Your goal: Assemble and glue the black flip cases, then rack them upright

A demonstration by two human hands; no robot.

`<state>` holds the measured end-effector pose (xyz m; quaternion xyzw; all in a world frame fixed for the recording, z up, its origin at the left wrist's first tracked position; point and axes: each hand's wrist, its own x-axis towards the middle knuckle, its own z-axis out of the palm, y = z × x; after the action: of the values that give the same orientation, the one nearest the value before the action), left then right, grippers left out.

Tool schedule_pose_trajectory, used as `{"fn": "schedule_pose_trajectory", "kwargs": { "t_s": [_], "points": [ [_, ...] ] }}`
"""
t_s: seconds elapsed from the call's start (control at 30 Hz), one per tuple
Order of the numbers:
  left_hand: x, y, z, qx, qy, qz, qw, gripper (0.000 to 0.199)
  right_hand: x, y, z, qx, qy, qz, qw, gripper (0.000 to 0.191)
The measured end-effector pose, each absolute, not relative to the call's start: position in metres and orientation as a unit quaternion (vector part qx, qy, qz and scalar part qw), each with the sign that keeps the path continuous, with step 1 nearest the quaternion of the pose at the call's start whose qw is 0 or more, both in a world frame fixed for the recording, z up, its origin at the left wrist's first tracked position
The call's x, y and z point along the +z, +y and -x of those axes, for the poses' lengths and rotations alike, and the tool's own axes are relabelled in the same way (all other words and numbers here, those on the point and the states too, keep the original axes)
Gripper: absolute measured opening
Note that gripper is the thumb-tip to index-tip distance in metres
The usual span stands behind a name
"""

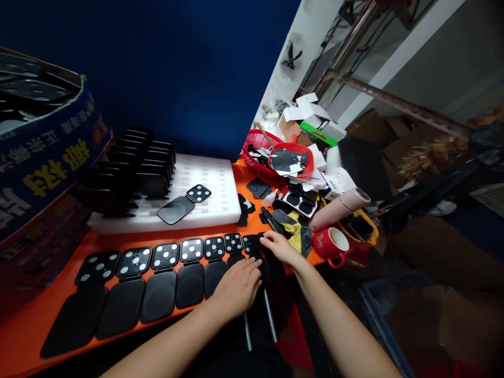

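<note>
A row of black hinged two-part pieces lies unfolded along the orange table (23, 328); one is a piece (160, 283) with a dotted square joined to a larger plain pad. My left hand (239, 283) rests palm down at the row's right end, fingers stretched over a pad it partly hides. Just beyond it, my right hand (279, 248) has its thumb and fingers closed at the edge of something dark beside the last dotted square (247, 243). What the fingertips hold is too dark to make out. Two metal rods (270, 315) show below the hands.
A white foam tray (208, 212) bears one unfolded piece (177, 209) and stacked upright black pieces (153, 165). A large printed carton (47, 173) stands left. On the right are red baskets (262, 144), a pink bottle (342, 207), a red mug (328, 247) and a cloth (293, 228).
</note>
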<state>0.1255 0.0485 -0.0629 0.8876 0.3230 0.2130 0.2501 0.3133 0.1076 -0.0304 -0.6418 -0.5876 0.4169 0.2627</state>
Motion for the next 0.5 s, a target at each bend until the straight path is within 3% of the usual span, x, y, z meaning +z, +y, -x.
{"fn": "schedule_pose_trajectory", "kwargs": {
  "t_s": [0.5],
  "points": [
    [-0.0658, 0.0494, -0.1288, 0.187, 0.328, -0.899, 0.220, 0.026, -0.0358, 0.1110, -0.3058, 0.353, -0.675, 0.620, 0.186, 0.022]
  ]
}}
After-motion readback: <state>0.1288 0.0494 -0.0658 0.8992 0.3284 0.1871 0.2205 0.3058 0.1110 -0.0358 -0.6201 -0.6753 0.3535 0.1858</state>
